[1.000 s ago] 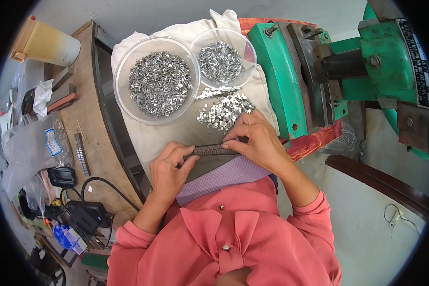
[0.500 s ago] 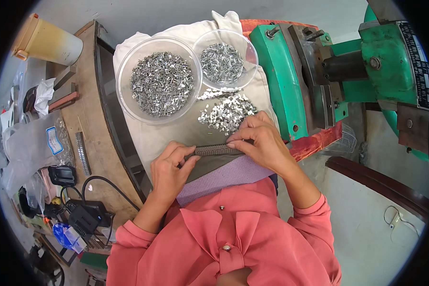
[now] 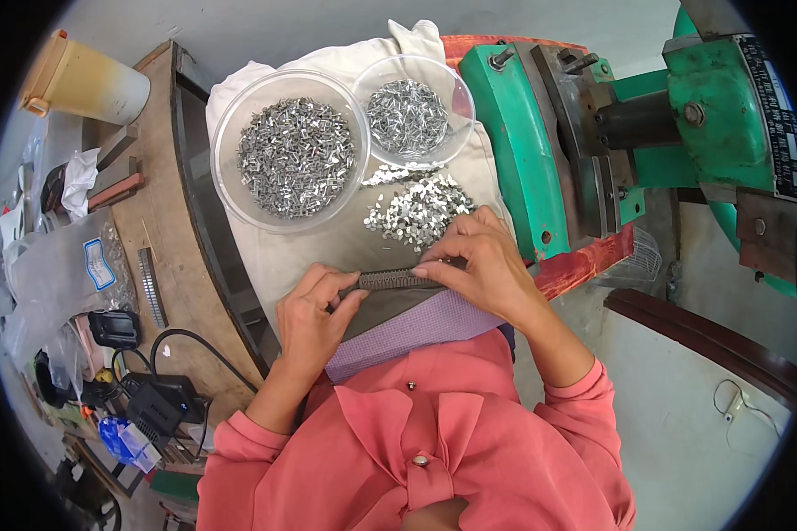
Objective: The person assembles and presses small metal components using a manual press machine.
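Note:
A dark, ridged metal strip spans the gap between my two hands, just above the cloth. My left hand pinches its left end between thumb and fingers. At the other end, the thumb and fingertips of my right hand are closed on the strip and cover that tip. Right beyond the strip lies a loose pile of small shiny metal pieces. Farther off stand a large clear tub of small metal parts and a smaller clear bowl of thin metal bits.
A green machine with a steel clamp block stands close on the right. The beige cloth covers the work surface. To the left, a wooden bench carries a similar strip, plastic bags, a black adapter with cables, and a yellowish bucket.
The view has shifted very slightly. My right fingers have moved a little along the strip's right end; the left hand keeps its pinch.

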`<control>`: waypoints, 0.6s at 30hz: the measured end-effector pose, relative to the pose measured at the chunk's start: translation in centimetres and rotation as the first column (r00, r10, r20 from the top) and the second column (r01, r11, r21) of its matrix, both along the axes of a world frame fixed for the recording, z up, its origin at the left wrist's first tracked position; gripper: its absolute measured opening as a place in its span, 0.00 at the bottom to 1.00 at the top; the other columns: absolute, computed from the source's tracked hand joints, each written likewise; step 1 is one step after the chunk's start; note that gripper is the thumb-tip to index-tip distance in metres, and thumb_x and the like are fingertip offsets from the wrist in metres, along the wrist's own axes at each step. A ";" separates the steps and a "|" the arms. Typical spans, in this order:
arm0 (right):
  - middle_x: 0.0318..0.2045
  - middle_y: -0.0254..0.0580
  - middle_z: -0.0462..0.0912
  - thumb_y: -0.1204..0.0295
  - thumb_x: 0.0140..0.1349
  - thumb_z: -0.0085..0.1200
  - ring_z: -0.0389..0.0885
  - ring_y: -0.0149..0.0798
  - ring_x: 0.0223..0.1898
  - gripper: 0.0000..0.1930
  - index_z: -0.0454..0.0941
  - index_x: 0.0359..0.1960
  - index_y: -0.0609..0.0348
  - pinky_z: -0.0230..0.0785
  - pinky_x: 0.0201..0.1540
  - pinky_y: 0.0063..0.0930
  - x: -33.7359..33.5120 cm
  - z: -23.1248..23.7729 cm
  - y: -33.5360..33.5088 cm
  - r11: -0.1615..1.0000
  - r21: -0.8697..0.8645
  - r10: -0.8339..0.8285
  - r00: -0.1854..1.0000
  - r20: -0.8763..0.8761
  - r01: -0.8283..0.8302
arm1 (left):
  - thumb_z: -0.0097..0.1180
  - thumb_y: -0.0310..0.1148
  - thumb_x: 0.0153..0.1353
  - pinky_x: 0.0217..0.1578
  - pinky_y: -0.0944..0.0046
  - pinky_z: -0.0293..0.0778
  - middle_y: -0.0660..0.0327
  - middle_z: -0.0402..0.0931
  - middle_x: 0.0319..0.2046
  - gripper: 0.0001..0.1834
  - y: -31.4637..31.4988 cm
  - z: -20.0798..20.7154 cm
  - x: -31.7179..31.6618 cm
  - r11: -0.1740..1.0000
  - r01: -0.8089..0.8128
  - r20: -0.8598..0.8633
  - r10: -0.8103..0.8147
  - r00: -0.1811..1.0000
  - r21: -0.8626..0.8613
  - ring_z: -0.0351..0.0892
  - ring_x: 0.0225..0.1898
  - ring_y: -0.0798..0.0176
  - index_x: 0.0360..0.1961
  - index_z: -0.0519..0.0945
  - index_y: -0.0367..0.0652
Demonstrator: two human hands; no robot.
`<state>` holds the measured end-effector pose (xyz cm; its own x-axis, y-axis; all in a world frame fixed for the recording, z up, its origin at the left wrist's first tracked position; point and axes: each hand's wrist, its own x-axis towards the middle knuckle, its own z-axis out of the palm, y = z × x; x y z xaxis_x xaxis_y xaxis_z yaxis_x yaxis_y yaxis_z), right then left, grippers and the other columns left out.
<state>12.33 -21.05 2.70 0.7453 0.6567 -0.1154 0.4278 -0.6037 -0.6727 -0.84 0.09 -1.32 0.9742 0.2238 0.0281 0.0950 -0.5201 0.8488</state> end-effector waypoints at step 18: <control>0.26 0.34 0.78 0.67 0.52 0.71 0.72 0.40 0.37 0.07 0.89 0.31 0.54 0.64 0.45 0.33 0.2 -0.1 -0.8 1.000 -0.023 -0.011 1.000 -0.010 0.011 | 0.73 0.24 0.49 0.22 0.66 0.70 0.62 0.80 0.32 0.14 0.1 0.0 0.0 1.000 -0.001 -0.001 0.001 1.000 0.003 0.74 0.20 0.67 0.39 0.85 0.40</control>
